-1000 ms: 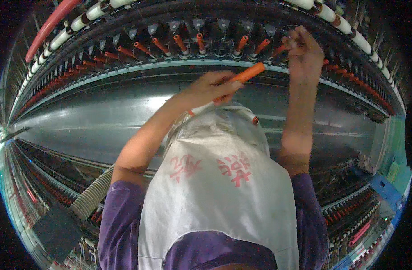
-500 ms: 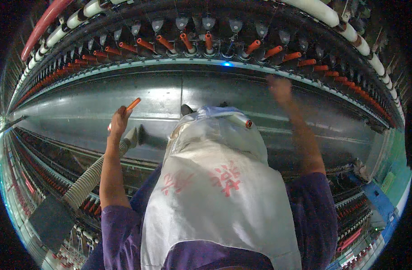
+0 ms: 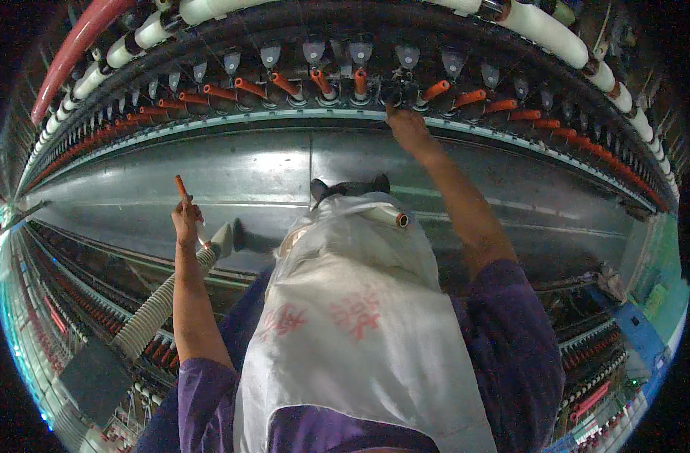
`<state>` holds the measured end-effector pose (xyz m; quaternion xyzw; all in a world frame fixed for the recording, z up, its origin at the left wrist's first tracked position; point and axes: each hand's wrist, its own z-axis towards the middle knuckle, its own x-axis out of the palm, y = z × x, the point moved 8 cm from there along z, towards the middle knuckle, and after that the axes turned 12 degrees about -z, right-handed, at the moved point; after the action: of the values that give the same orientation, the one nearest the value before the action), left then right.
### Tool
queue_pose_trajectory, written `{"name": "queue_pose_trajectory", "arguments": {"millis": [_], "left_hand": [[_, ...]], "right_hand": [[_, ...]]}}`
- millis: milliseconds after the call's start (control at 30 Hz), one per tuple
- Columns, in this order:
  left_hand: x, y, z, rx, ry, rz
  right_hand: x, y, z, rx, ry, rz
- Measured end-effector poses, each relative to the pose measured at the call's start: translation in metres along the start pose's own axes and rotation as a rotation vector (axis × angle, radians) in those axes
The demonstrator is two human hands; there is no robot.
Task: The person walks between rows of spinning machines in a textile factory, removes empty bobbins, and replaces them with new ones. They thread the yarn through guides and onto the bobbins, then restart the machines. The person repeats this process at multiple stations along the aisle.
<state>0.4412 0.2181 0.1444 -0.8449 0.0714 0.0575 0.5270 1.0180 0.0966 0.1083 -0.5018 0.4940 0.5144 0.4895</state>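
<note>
Orange plastic bobbin tube sits upright in the clenched left hand at centre-left of frame, well apart from the spindle row along the top, where the right hand reaches, grip not discernible.

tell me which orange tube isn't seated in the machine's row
The orange tube held upright in the left hand, out over the grey metal panel. All the other orange tubes sit along the machine's row, where the right hand reaches.
</note>
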Motion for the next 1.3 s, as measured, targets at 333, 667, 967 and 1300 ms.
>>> {"name": "queue_pose_trajectory", "arguments": {"millis": [333,667,967,1300], "left_hand": [[0.027,-0.005,0.041,-0.025,0.088,-0.117],[0.038,0.009,0.079,0.069,-0.176,-0.083],[0.196,-0.097,0.025,0.368,0.379,-0.239],[0.467,-0.208,-0.153,1.029,0.435,-0.01]], "right_hand": [[0.018,-0.03,-0.014,0.113,-0.041,0.06],[0.052,-0.04,-0.015,0.378,-0.079,0.03],[-0.078,0.004,-0.038,0.309,0.28,1.063],[-0.267,-0.016,-0.064,0.594,0.017,1.663]]}}
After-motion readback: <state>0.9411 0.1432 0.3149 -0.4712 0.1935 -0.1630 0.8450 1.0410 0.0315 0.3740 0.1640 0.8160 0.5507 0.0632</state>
